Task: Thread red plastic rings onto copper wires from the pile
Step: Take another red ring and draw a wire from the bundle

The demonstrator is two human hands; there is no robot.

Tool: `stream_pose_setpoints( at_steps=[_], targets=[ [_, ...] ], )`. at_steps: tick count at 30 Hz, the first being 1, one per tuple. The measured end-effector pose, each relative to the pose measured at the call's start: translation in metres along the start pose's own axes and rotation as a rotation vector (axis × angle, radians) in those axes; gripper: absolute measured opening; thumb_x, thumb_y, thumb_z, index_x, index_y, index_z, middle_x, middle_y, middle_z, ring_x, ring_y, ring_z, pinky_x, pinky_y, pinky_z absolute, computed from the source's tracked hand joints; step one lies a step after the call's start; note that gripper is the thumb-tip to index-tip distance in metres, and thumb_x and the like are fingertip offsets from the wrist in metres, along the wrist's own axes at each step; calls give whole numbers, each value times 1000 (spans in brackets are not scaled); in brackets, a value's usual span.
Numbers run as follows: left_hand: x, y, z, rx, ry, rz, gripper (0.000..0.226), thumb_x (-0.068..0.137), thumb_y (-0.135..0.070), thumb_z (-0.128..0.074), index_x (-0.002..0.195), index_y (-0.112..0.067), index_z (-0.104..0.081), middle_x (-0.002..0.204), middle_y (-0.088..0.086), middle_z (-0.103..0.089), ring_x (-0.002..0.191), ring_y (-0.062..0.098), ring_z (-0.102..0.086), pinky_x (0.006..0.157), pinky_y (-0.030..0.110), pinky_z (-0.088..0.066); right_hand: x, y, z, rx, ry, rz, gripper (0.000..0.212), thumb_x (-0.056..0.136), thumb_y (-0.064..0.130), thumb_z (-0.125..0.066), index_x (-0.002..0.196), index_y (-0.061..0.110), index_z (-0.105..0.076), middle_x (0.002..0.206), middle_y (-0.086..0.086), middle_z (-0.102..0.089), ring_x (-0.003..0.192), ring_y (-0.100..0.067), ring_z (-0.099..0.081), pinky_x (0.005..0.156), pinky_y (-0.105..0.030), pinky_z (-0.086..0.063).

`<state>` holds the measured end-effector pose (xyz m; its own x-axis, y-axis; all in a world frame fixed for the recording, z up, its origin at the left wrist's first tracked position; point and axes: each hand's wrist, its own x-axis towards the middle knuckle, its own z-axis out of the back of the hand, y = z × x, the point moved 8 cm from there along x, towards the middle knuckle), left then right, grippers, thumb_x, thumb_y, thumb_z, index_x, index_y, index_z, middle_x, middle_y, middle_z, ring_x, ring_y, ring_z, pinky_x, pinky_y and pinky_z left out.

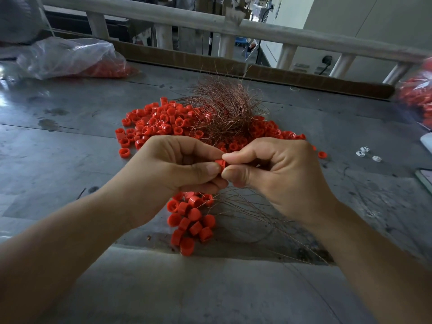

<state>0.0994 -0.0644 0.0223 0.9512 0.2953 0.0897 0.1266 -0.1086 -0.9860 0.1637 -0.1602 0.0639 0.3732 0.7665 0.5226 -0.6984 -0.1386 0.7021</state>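
Note:
A pile of red plastic rings [154,123] lies on the grey table [70,118], with a tangled bundle of copper wires [224,108] on top of it. My left hand [173,174] and my right hand [275,171] meet above the table and together pinch one red ring [220,163] between thumbs and forefingers. Under my hands hangs a bunch of threaded red rings [190,218], and thin copper wires [257,218] trail from it to the right across the table. Whether a wire passes through the pinched ring is hidden by my fingers.
A clear plastic bag of red rings [70,58] lies at the back left, another bag of rings [418,94] at the right edge. Small white parts [364,152] sit at the right. A cardboard strip [233,66] and a wooden rail [210,22] border the far side.

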Motion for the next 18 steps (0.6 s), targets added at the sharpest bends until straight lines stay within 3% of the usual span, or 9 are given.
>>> stream_pose_setpoints(
  at_steps=[3, 6, 11, 14, 18],
  targets=[
    [-1, -1, -4, 5, 77, 6, 26, 52, -10, -75, 77, -18, -75, 69, 10, -71, 63, 17, -70, 55, 19, -54, 1, -2, -2, 56, 36, -41, 19, 63, 31, -69, 82, 31, -65, 70, 17, -63, 69, -2, -64, 63, -15, -52],
    [-2, 0, -5, 13, 141, 18, 35, 52, -9, -79, 84, -22, -73, 72, 11, -71, 65, 19, -70, 55, 20, -54, 2, -1, -9, 51, 154, -50, 30, 67, 34, -67, 96, 33, -64, 76, 11, -62, 76, -4, -60, 66, -19, -50],
    [-3, 1, -7, -64, 169, 23, 43, 63, -23, -78, 104, -22, -65, 78, 14, -71, 69, 24, -70, 59, 24, -55, 1, 4, -15, -109, 217, 31, 11, 78, 26, -60, 88, 24, -62, 80, 14, -50, 75, 3, -49, 67, -9, -38],
    [-6, -5, -13, 112, 148, -82, 59, 65, -34, -79, 117, -28, -52, 77, 9, -71, 70, 20, -70, 62, 24, -55, -1, 5, -18, -188, 216, 35, 9, 80, 21, -59, 84, 14, -64, 79, 14, -48, 72, 3, -48, 66, -9, -38],
    [-10, -9, -16, 255, 64, -195, 68, 61, -29, -80, 119, -38, -45, 71, 7, -71, 62, 17, -69, 58, 23, -54, -3, 7, -21, -215, 207, 35, 8, 79, 10, -56, 82, 9, -63, 80, 16, -47, 74, 0, -49, 67, -14, -42]
  ],
)
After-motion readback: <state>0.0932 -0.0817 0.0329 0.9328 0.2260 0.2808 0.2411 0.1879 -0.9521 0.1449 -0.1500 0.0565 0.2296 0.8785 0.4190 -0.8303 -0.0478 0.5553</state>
